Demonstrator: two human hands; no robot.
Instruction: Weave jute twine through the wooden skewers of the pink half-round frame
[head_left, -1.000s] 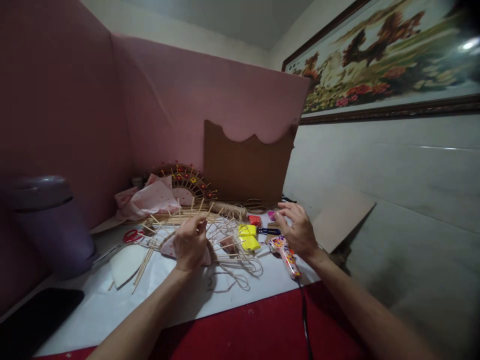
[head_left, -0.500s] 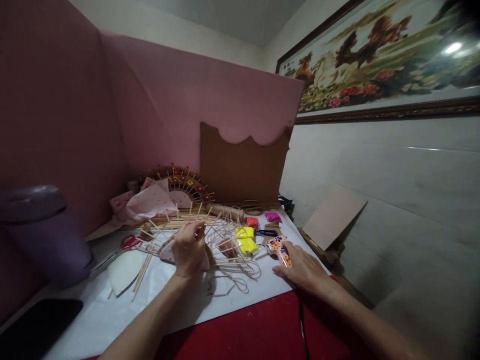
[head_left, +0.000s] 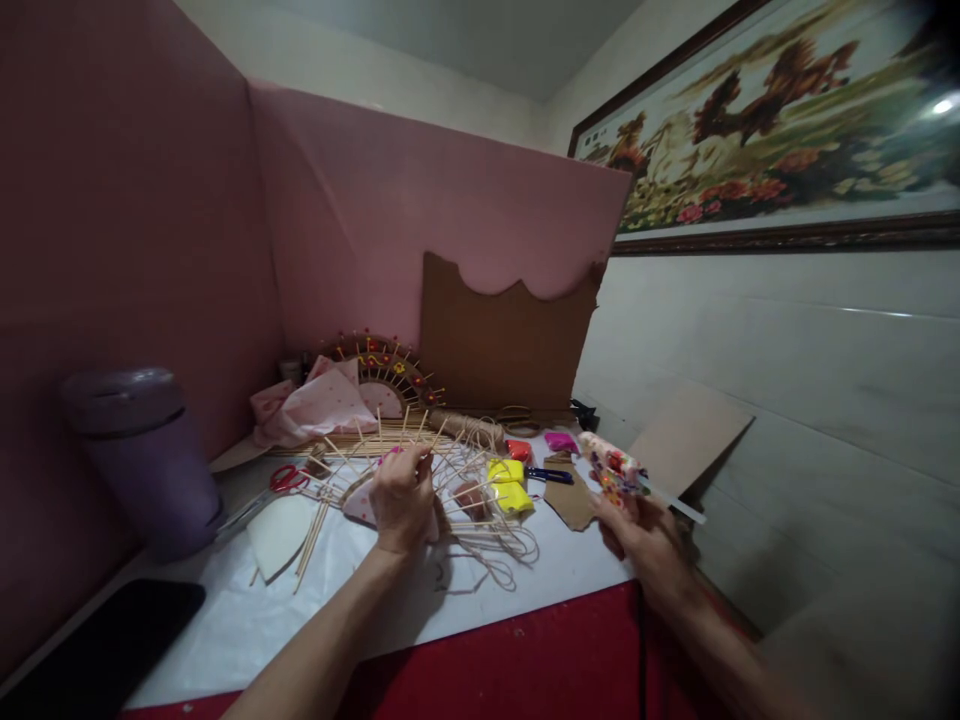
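Note:
My left hand (head_left: pixel 403 492) is closed over a half-round, fabric-covered piece (head_left: pixel 361 500) with thin wooden sticks (head_left: pixel 380 428) fanning out from it. Its thumb and fingertips pinch together near one stick; what lies between them is too small to make out. Off the table's right side, my right hand (head_left: pixel 646 540) wraps round a flower-patterned hot glue gun (head_left: pixel 613 470). A pale glue stick (head_left: pixel 679 503) pokes out of its back end. Loose twine (head_left: pixel 499 545) spreads over the sticks beside my left hand.
Yellow clay packets (head_left: pixel 510 487), a blue cutter (head_left: pixel 550 476) and cardboard scraps (head_left: pixel 570 500) lie between the hands. Leftward are red-handled scissors (head_left: pixel 287 480), a white cut shape (head_left: pixel 281 537), a purple tumbler (head_left: pixel 146 460) and a black phone (head_left: pixel 112 640). A decorated fan-shaped piece (head_left: pixel 390 368) stands behind.
My right hand has lifted the glue gun off the table and turned it, uncovering a cardboard scrap. My left hand keeps its hold on the fabric piece. The view has shifted slightly left.

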